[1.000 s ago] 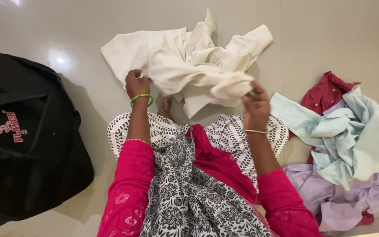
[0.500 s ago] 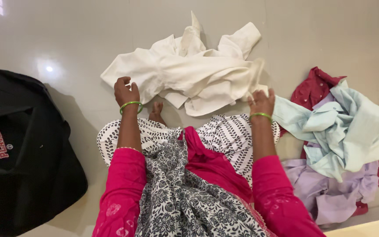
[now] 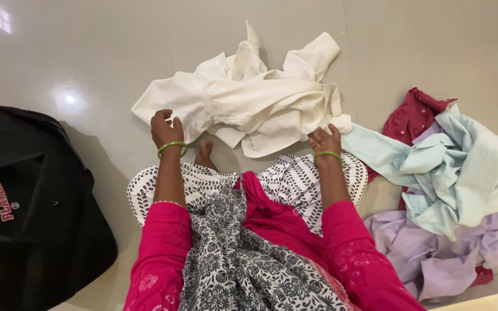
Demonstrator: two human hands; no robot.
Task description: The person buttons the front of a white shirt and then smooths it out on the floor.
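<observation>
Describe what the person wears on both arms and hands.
Both arms are in bright pink long sleeves with a faint pattern. Each wrist carries a thin green bangle. The left hand and right hand are bare, without gloves.

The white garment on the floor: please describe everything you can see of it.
The white garment is a crumpled cream-white shirt, seemingly thin woven cloth, lying spread on the glossy grey floor with one sleeve reaching up-right. The left hand grips its left edge; the right hand presses its lower right edge. It touches the pale blue garment.
</observation>
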